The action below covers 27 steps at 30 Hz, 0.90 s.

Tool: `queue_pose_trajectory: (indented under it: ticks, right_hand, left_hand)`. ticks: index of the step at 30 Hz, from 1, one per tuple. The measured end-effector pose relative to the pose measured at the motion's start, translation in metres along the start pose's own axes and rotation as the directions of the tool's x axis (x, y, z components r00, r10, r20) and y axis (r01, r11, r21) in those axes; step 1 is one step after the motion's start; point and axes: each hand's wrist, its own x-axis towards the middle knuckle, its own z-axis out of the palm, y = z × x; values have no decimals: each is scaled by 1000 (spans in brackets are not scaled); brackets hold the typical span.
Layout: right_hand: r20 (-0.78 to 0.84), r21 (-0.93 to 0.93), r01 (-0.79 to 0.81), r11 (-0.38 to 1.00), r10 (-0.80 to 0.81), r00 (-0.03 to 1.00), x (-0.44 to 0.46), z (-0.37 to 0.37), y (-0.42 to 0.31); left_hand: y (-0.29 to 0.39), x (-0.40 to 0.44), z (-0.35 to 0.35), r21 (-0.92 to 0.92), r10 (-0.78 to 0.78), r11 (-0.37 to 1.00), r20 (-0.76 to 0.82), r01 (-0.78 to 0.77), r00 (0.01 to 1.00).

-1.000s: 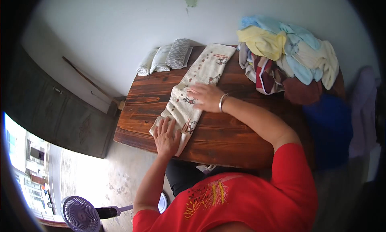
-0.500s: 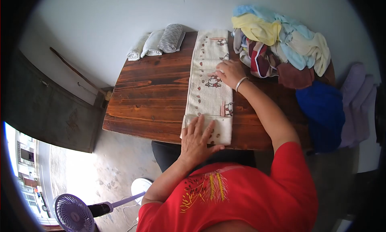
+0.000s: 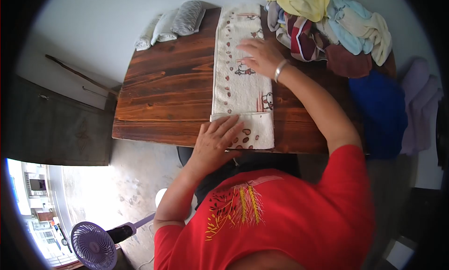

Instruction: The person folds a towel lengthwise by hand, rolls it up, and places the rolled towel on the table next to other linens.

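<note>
A long cream towel (image 3: 243,90) with cow and brown spot prints lies lengthwise on the dark wooden table (image 3: 163,87). Its near end is folded back over itself. My left hand (image 3: 216,141) rests on the left side of that folded end, fingers spread. My right hand (image 3: 263,57), with a silver bangle at the wrist, is over the upper right part of the towel, fingers apart and holding nothing.
Rolled towels (image 3: 163,25) lie at the table's back left. A heap of mixed cloths (image 3: 348,24) sits at the back right. Blue cloth (image 3: 380,113) hangs off the right side. A purple fan (image 3: 94,245) stands at the lower left.
The towel has gone from slanted and wrinkled to straight and flat, with its near end folded back. My right hand has shifted slightly left across it since the middle frame.
</note>
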Motion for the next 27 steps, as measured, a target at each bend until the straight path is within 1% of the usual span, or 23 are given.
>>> queue_pose_trajectory:
  ticks: [2, 4, 6, 9, 12, 15, 18, 19, 22, 23, 26, 27]
  right_hand:
    - [-93, 197, 193, 961, -178, 980, -29, -18, -48]
    - [6, 250, 372, 894, -386, 922, -62, -39, -90]
    - [158, 240, 256, 936, -298, 941, -94, -47, -122]
    - [276, 201, 135, 970, -188, 943, -115, -46, -140]
    - [254, 242, 108, 964, -170, 952, -124, -40, -135]
    - [341, 264, 138, 955, -226, 912, -118, -46, -124]
    - [301, 105, 270, 957, -289, 909, -117, -54, -126]
    - [341, 104, 261, 960, -281, 897, -117, -59, -129]
    - [272, 129, 261, 957, -288, 918, -126, -55, -125]
    - [218, 155, 259, 953, -289, 932, -128, -52, -122]
    - [148, 292, 175, 940, -225, 963, -134, -43, -110]
    - [124, 275, 190, 943, -231, 965, -134, -42, -110]
  left_hand:
    - [-7, 1, 2, -34, 19, 999, -23, -20, 1000]
    - [-13, 4, 1, -67, 26, 997, -14, -27, 1000]
    - [-18, 7, 2, -71, 24, 997, -10, -25, 1000]
    - [-20, 9, 0, -83, 36, 996, -2, -36, 999]
    - [-18, 8, -4, -118, 30, 993, 13, -28, 999]
    - [-16, 2, -10, -123, -12, 992, 44, 18, 999]
    - [-15, 0, -10, -107, -42, 993, 49, 47, 998]
    - [-14, -1, -9, -101, -55, 993, 42, 59, 998]
    - [-14, 0, -3, -110, -68, 992, 2, 68, 998]
    - [-14, -2, -1, -116, -73, 991, -8, 72, 997]
    - [-22, -8, 6, -108, -67, 992, -47, 62, 997]
    - [-22, -6, 4, -118, -78, 990, -28, 74, 997]
